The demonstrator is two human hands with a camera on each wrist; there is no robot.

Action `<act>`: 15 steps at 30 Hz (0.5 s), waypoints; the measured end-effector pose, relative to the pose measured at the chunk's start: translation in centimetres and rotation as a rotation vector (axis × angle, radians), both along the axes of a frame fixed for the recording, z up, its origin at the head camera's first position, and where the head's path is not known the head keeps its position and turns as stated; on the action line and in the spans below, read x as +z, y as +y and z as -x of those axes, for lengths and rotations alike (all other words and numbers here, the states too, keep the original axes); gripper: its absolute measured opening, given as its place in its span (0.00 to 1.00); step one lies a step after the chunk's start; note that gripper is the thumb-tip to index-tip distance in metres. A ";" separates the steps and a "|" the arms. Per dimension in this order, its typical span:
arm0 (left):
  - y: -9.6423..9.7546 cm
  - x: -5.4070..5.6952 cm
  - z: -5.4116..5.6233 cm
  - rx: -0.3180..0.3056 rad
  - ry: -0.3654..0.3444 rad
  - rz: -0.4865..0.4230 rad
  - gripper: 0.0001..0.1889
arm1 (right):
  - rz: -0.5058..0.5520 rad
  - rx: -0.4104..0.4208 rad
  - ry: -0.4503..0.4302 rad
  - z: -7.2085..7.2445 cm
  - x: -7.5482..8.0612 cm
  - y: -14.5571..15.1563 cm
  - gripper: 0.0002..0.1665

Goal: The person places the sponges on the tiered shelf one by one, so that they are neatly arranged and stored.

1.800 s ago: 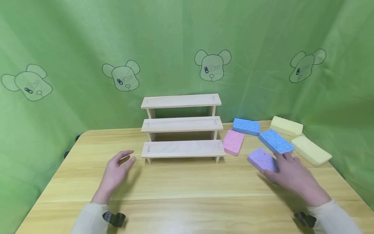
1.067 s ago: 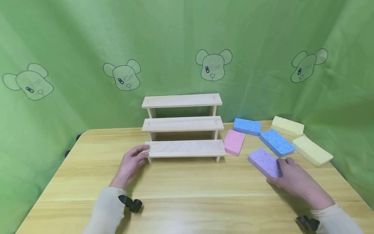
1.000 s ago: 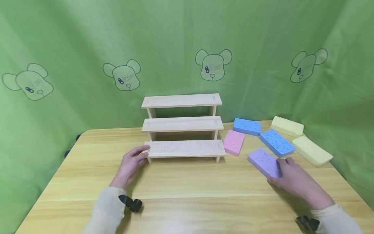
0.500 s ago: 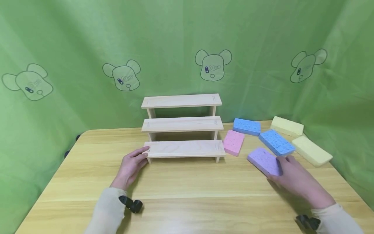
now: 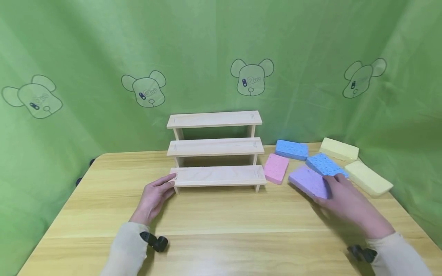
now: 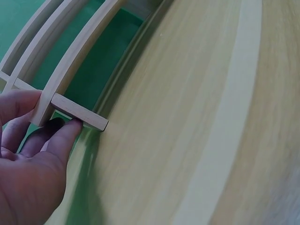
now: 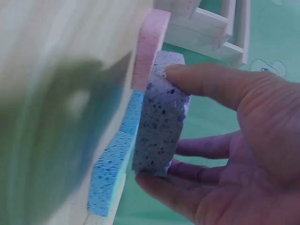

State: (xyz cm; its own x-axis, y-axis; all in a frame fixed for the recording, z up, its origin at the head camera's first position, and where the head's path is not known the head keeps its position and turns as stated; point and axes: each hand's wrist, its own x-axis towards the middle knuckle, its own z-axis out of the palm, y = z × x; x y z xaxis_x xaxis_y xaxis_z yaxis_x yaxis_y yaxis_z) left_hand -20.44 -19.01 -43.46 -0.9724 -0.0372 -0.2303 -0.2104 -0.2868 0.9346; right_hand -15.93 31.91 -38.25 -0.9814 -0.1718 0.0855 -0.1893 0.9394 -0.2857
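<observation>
A three-tier wooden step shelf [image 5: 217, 175] stands at the back middle of the table. My left hand [image 5: 153, 197] holds the left end of its lowest board. In the left wrist view that board [image 6: 77, 58] passes between thumb and fingers, and a fingertip meets the side leg [image 6: 79, 111]. Over on the right, my right hand [image 5: 348, 203] grips a purple sponge [image 5: 307, 180] by its near end. The right wrist view shows the purple sponge [image 7: 161, 124] pinched between thumb and fingers, raised off the tabletop, its pitted edge facing the camera.
A pink sponge [image 5: 276, 168] lies beside the shelf's right end. Two blue sponges, one farther back [image 5: 291, 149] and one nearer [image 5: 324, 164], lie behind the purple one. Two pale yellow sponges [image 5: 368, 178] lie at the far right. Green curtain [image 5: 200, 50] closes off the back and sides.
My left hand has moved right and taken hold of the shelf's left end, then stayed there. My right hand has gripped the purple sponge and lifted it slightly, up and a little left.
</observation>
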 end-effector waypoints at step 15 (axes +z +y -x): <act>-0.3 -0.3 0.0 -0.026 -0.002 -0.008 0.20 | 0.200 0.148 0.137 2.5 3.0 -1.2 0.45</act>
